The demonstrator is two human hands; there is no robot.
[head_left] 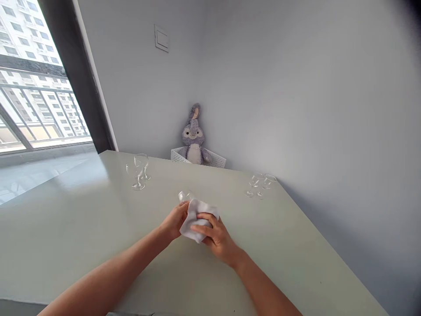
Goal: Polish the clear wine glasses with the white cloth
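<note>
Over the middle of the table, my left hand (177,218) is closed around a clear wine glass (186,195), which is tilted and mostly hidden by fingers and fabric. My right hand (215,235) grips a white cloth (197,224) and presses it against the near end of the glass. Which part of the glass lies under the cloth I cannot tell. The fingers of my left hand are partly covered by the cloth's left edge.
Two stemmed glasses (138,175) stand at the table's back left. Two more glasses (255,182) stand near the right back edge. Behind the pale table (289,254), a plush toy (193,136) sits in a white perforated basket (217,160). Walls border the back and right.
</note>
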